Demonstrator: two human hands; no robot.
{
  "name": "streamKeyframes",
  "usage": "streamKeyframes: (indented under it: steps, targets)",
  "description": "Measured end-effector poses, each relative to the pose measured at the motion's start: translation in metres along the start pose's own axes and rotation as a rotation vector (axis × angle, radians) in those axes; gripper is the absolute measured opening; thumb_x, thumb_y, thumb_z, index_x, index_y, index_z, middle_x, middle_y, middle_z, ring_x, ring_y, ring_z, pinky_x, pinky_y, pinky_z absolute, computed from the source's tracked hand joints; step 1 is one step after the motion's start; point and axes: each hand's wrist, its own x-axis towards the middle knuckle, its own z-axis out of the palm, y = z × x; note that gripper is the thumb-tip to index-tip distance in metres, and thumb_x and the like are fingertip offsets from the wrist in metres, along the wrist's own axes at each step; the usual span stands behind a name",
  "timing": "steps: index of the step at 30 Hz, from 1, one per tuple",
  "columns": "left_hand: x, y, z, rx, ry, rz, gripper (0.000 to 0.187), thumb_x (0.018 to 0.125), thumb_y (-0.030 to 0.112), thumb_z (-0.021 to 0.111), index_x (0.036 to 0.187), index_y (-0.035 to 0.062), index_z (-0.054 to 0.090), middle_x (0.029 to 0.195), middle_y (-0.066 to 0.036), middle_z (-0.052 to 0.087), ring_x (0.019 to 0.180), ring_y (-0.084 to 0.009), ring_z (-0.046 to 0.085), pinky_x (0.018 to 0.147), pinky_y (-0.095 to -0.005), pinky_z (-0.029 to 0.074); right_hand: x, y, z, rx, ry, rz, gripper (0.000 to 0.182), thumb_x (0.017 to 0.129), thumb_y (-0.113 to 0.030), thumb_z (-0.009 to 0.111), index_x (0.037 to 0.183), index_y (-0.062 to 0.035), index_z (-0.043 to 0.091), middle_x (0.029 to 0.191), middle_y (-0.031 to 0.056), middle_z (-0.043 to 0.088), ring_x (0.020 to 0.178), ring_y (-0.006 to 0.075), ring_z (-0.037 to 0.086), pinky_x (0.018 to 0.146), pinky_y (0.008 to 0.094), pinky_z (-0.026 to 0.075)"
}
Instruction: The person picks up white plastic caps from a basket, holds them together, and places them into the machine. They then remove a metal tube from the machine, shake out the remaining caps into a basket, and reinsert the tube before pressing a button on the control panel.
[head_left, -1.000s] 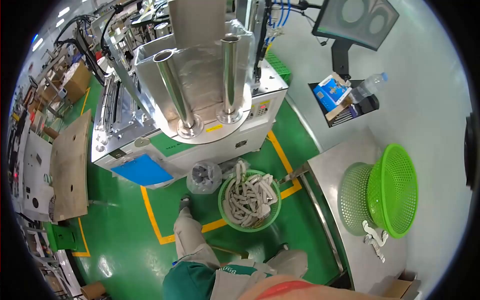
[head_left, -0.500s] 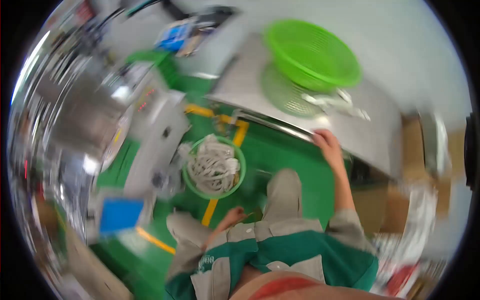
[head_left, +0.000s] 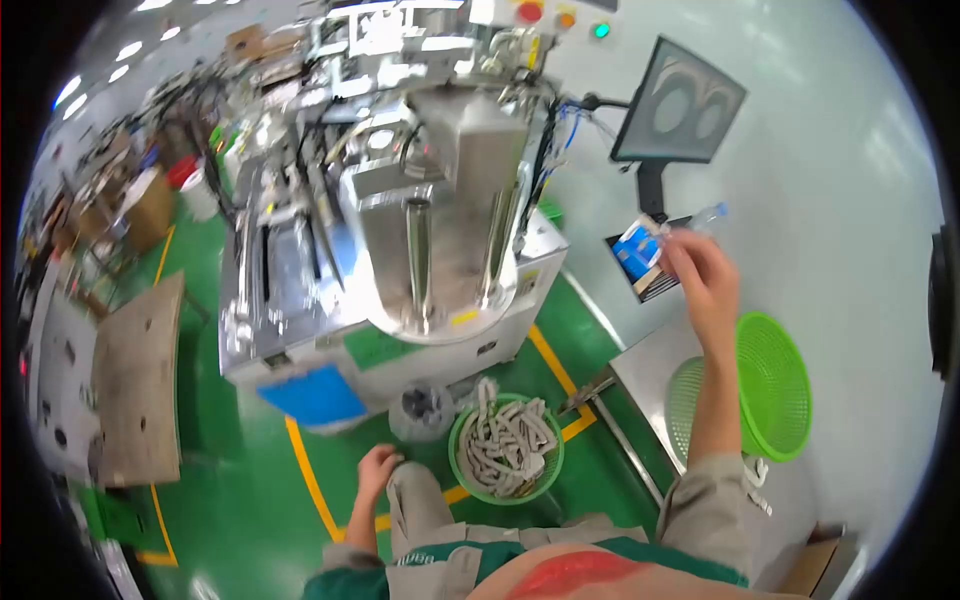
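My right hand (head_left: 703, 285) is raised over the black holder on the wall side, its thumb and fingers pinched together. A small pale bit shows at the fingertips, too small to name. Right behind them are a blue-and-white packet (head_left: 636, 252) and a clear plastic bottle (head_left: 708, 217). My left hand (head_left: 378, 468) hangs beside my left knee with its fingers curled, and nothing shows in it. Near my knees a green basket (head_left: 557, 470) on the floor holds a heap of pale grey, strip-like pieces (head_left: 505, 445).
Ahead stands a large machine with a shiny metal bowl (head_left: 450, 230). A monitor (head_left: 685, 105) hangs on an arm at the right. A green colander (head_left: 775, 390) sits on a steel table (head_left: 645, 375). A clear bag (head_left: 420, 412) lies by the basket, and a wooden board (head_left: 140, 380) stands left.
My view has turned left and up towards the machine. My right hand has left the steel table's edge and risen to the packet. My left hand has moved from my lap to beside my knee.
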Motion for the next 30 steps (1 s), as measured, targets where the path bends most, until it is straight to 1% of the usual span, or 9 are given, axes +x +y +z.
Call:
streamKeyframes:
  steps: [6, 9, 10, 12, 13, 15, 19, 25, 30]
  targets:
    - [0.027, -0.072, -0.190, -0.586, 0.826, -0.232, 0.013, 0.081, -0.002, 0.055, 0.093, 0.0015, 0.059, 0.073, -0.002, 0.055, 0.057, -0.0081, 0.051, 0.050, -0.0191, 0.042, 0.271, 0.003, 0.084, -0.360, 0.190, -0.144, 0.034, 0.092, -0.024, 0.054, 0.117, -0.0009, 0.058, 0.105, 0.0086, 0.065, 0.092, 0.0150, 0.060, 0.082, 0.0292, 0.048]
    - [0.069, -0.074, -0.278, -0.645, 1.061, -0.208, 0.015, 0.088, 0.002, 0.054, 0.102, 0.0016, 0.057, 0.089, -0.003, 0.058, 0.073, -0.0097, 0.053, 0.061, -0.0216, 0.046, 0.365, 0.093, 0.101, -0.456, 0.218, -0.058, 0.051, 0.095, -0.042, 0.046, 0.130, -0.0046, 0.047, 0.121, 0.0078, 0.057, 0.105, 0.0169, 0.054, 0.084, 0.0323, 0.046]
    - [0.083, -0.073, -0.302, -0.608, 1.049, -0.171, 0.017, 0.088, 0.003, 0.055, 0.104, 0.0021, 0.057, 0.094, -0.004, 0.059, 0.077, -0.0111, 0.054, 0.064, -0.0222, 0.046, 0.363, 0.059, 0.120, -0.249, 0.111, 0.176, 0.050, 0.094, -0.041, 0.047, 0.130, -0.0052, 0.048, 0.117, 0.0059, 0.058, 0.107, 0.0155, 0.052, 0.082, 0.0304, 0.044]
    - [0.121, -0.064, -0.337, -0.585, 1.019, -0.244, 0.017, 0.087, 0.004, 0.056, 0.104, 0.0025, 0.057, 0.092, -0.004, 0.058, 0.075, -0.0109, 0.055, 0.063, -0.0233, 0.046, 0.378, 0.086, 0.132, -0.459, 0.293, 0.079, 0.045, 0.093, -0.037, 0.049, 0.122, -0.0033, 0.055, 0.104, 0.0055, 0.061, 0.088, 0.0133, 0.053, 0.075, 0.0258, 0.042]
    - [0.139, -0.062, -0.345, -0.610, 0.992, -0.278, 0.016, 0.087, 0.004, 0.056, 0.103, 0.0026, 0.057, 0.091, -0.004, 0.058, 0.075, -0.0110, 0.055, 0.062, -0.0239, 0.047, 0.370, 0.062, 0.144, -0.486, 0.292, 0.166, 0.049, 0.093, -0.035, 0.048, 0.124, 0.0027, 0.052, 0.120, 0.0153, 0.059, 0.112, 0.0234, 0.055, 0.094, 0.0302, 0.039]
    - [0.167, -0.056, -0.348, -0.634, 0.936, -0.338, 0.016, 0.086, 0.005, 0.056, 0.102, 0.0027, 0.057, 0.089, -0.003, 0.058, 0.074, -0.0115, 0.056, 0.060, -0.0250, 0.047, 0.363, 0.059, 0.149, -0.247, 0.322, 0.138, 0.041, 0.092, -0.027, 0.054, 0.120, 0.0037, 0.055, 0.114, 0.0125, 0.062, 0.106, 0.0187, 0.056, 0.093, 0.0297, 0.039]
    - [0.204, -0.055, -0.326, -0.903, 0.898, -0.486, 0.018, 0.085, 0.007, 0.055, 0.103, 0.0009, 0.057, 0.080, -0.004, 0.059, 0.069, -0.0122, 0.057, 0.056, -0.0250, 0.047, 0.360, 0.049, 0.154, -0.359, 0.303, 0.154, 0.042, 0.092, -0.025, 0.056, 0.122, 0.0039, 0.053, 0.109, 0.0096, 0.062, 0.094, 0.0160, 0.057, 0.088, 0.0275, 0.042]
    - [0.224, -0.041, -0.309, -0.664, 0.998, -0.629, 0.017, 0.085, 0.005, 0.052, 0.099, -0.0014, 0.059, 0.069, -0.009, 0.058, 0.040, -0.0152, 0.048, 0.034, -0.0305, 0.036, 0.355, 0.035, 0.156, -0.205, 0.289, 0.221, 0.049, 0.093, -0.032, 0.055, 0.130, 0.0003, 0.046, 0.119, 0.0120, 0.057, 0.103, 0.0161, 0.056, 0.088, 0.0259, 0.044]
    - [0.237, -0.037, -0.318, -0.704, 0.905, -0.885, 0.027, 0.083, 0.012, 0.047, 0.073, -0.0083, 0.061, 0.051, -0.014, 0.055, 0.037, -0.0267, 0.053, 0.034, -0.0370, 0.042, 0.348, 0.003, 0.175, -0.320, 0.300, 0.213, 0.048, 0.093, -0.029, 0.056, 0.130, -0.0007, 0.046, 0.123, 0.0169, 0.057, 0.114, 0.0200, 0.054, 0.096, 0.0292, 0.039]
